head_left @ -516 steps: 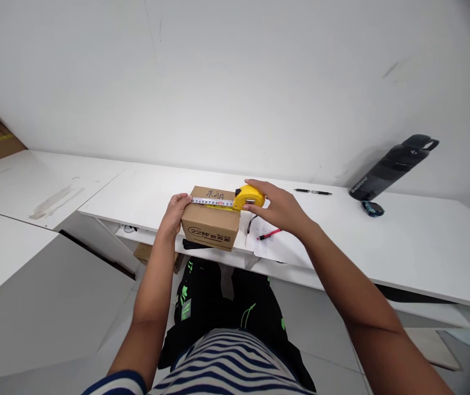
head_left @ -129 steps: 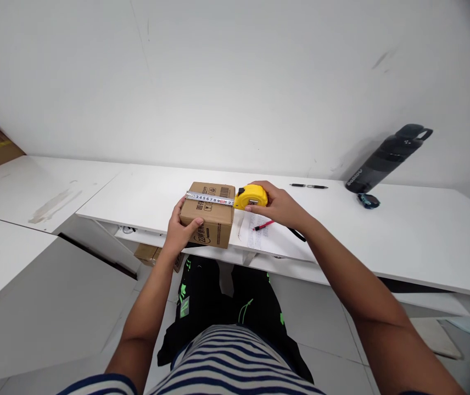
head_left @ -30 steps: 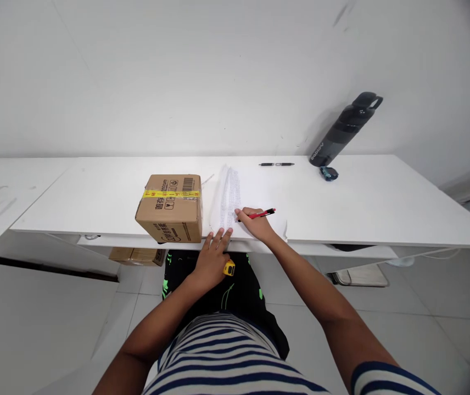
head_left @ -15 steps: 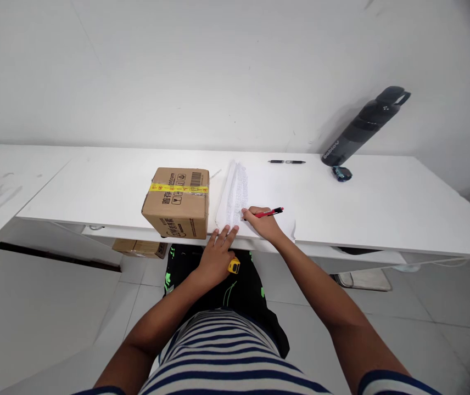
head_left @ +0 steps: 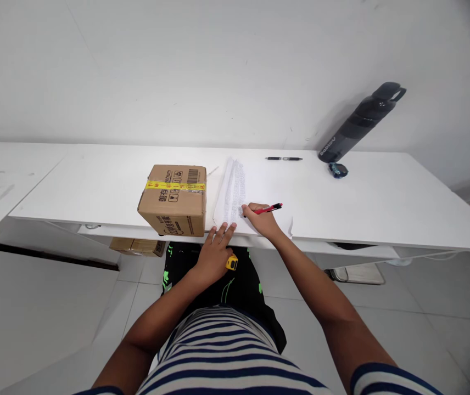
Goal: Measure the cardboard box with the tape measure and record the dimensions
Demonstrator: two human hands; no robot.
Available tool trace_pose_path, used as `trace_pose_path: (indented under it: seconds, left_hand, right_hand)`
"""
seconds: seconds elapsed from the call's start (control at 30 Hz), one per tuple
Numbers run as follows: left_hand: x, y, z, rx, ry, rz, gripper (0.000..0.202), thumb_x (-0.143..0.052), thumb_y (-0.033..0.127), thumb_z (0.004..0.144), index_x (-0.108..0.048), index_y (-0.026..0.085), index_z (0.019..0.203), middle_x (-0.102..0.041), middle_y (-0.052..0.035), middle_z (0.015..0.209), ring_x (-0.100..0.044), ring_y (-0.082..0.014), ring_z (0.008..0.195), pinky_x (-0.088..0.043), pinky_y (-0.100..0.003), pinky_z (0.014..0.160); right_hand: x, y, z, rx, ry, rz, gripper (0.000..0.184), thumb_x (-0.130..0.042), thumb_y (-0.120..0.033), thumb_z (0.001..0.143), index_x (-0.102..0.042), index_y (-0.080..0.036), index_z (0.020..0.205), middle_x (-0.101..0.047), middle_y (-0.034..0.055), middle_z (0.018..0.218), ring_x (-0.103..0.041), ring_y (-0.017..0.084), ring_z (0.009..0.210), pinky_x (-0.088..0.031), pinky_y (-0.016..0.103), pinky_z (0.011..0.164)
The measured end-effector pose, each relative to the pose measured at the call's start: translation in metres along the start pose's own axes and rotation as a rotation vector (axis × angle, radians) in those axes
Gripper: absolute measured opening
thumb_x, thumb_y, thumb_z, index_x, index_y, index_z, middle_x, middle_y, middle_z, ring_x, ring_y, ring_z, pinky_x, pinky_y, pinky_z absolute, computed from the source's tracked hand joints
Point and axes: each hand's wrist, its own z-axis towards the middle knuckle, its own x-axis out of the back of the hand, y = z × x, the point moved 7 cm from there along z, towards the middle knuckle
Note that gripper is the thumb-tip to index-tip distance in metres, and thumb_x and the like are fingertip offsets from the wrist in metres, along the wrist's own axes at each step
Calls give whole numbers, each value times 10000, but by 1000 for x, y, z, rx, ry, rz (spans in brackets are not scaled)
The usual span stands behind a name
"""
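- The red pen [head_left: 271,208] slants over the paper [head_left: 235,186], near the front edge of the surface [head_left: 383,203]; its tip is hard to make out.
- Neat writing here likely calls for light pressure and a sheet kept flat and steady.
- The right hand [head_left: 262,218] has its grip closed in a pinch around the pen.
- The left hand [head_left: 213,258] stretches its fingers onto the paper's near edge; its grip seems closed, thumb and palm, on the partly hidden yellow tape measure [head_left: 231,262].
- The cardboard box [head_left: 173,206] stands left of the paper.
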Motion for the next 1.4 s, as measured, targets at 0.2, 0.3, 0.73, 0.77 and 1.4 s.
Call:
trace_pose_path:
  seconds: [0.2, 0.3, 0.73, 0.77, 1.4]
  left_hand:
    - [1, 0, 1, 13, -19, -6, 234, -715, 208, 744, -752, 140, 965, -122, -113, 1657, -129, -355, 1521, -93, -530, 1242]
    - [1, 1, 1, 10, -8, -4, 242, -724, 207, 738, -753, 142, 970, -116, -109, 1659, -123, -351, 1523, -79, -526, 1243]
    - [-2, 0, 1, -1, 17, 19, 219, -750, 209, 704, -749, 145, 914, -118, -118, 1658, -125, -356, 1521, -111, -539, 1233]
    - [-2, 0, 1, 0, 18, 18, 221, -752, 205, 699, -749, 144, 911, -116, -118, 1658, -122, -358, 1522, -109, -540, 1233]
    - [-4, 1, 1, -5, 19, 0, 203, -739, 214, 713, -749, 141, 902, -122, -121, 1658, -124, -353, 1522, -87, -528, 1233]
  right_hand:
    - [0, 0, 0, 0, -10, 1, 372, -528, -441, 837, -549, -219, 538, -580, 2, 562, -546, 187, 625, -420, 328, 642]
    - [0, 0, 0, -2, -8, 6, 379, -518, -432, 839, -539, -218, 527, -570, 0, 551, -538, 180, 609, -414, 322, 628]
    - [1, 5, 0, 4, 33, 25, 380, -533, -453, 840, -558, -216, 543, -586, -1, 565, -555, 181, 632, -433, 317, 662]
    - [1, 5, 0, 3, 37, 28, 379, -531, -450, 840, -560, -215, 544, -587, -1, 567, -556, 182, 635, -433, 317, 664]
    - [6, 5, -1, -38, 91, 67, 356, -537, -431, 828, -571, -209, 551, -591, -2, 585, -548, 176, 638, -433, 318, 688]
